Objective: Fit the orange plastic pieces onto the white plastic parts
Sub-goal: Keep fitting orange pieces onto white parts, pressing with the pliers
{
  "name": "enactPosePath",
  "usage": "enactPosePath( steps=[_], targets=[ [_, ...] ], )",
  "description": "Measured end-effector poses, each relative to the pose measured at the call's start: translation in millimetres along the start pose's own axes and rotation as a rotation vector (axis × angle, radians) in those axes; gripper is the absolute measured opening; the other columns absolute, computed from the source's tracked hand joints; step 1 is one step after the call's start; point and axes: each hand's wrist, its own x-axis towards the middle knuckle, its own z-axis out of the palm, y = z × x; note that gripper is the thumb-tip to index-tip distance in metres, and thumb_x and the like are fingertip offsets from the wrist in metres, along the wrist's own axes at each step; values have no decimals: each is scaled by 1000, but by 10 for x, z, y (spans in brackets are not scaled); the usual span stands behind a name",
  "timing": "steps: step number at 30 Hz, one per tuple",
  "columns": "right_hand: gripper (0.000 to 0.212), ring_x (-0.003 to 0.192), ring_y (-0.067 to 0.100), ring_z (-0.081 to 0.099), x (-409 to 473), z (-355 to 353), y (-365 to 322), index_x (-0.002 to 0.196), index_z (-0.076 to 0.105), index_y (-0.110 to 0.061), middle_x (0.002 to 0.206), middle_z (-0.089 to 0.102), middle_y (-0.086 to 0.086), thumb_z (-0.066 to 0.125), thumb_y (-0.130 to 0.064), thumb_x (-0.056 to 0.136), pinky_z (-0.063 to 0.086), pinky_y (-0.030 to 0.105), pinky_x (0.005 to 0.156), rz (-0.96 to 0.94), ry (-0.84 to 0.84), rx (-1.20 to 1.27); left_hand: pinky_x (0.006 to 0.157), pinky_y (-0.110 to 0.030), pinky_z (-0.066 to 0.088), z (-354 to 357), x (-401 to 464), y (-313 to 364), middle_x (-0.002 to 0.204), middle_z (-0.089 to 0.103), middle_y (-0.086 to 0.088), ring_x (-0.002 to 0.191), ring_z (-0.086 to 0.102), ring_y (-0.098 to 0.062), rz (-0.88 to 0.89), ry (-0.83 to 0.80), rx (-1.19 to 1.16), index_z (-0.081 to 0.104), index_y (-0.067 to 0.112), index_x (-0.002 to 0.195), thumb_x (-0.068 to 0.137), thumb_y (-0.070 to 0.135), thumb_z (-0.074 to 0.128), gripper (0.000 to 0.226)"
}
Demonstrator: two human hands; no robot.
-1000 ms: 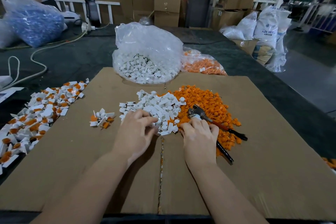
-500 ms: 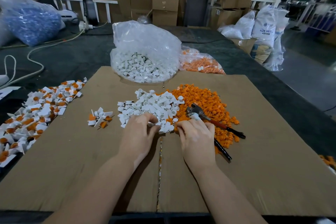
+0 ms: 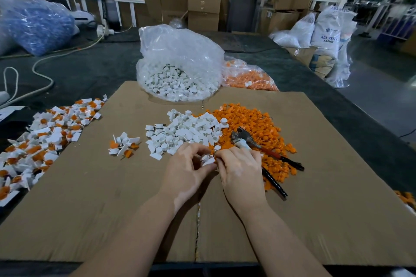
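Your left hand (image 3: pixel 186 171) and right hand (image 3: pixel 240 171) meet at frame center, both pinching 1 white part (image 3: pixel 207 160) just below the white pile (image 3: pixel 186 134); the orange pile (image 3: pixel 254 126) lies right.
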Motion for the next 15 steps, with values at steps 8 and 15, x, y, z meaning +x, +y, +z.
enactPosePath(
  steps=[8,15],
  targets=[
    [6,66,22,60,-1,-27,12,78,69,-12,68,65,0,72,-7,79,45,37,68,20,3,79,68,1,32,1,21,-53,82,52,15,78,50,3,-41,69,36,71,18,101,88,19,62,16],
    [7,64,21,60,2,-59,-8,76,66,-8,67,65,0,72,-9,79,43,37,68,65,36,175,61,-3,39,7,21,-49,75,66,8,72,60,-2,-147,50,-123,68,23,85,87,17,62,8]
  ],
)
